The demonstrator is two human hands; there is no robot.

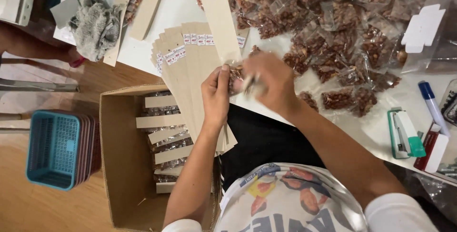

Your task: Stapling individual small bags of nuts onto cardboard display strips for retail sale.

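White bench (181, 8) fills the upper part of the view, heaped at the right with clear nut packets (342, 27). Both forearms reach up from the bottom edge and meet at the bench's near edge. The left hand (216, 94) curls its fingers and pinches a small nut packet (234, 77) against a fanned stack of cardboard strips (190, 70). The right hand (273, 82) closes on the same packet from the other side, though blur hides its fingertips. Below the strips, a cardboard box (114, 165) on the floor holds finished strips. A green stapler (402, 134) lies at the right, and a blue basket (52, 148) sits left.
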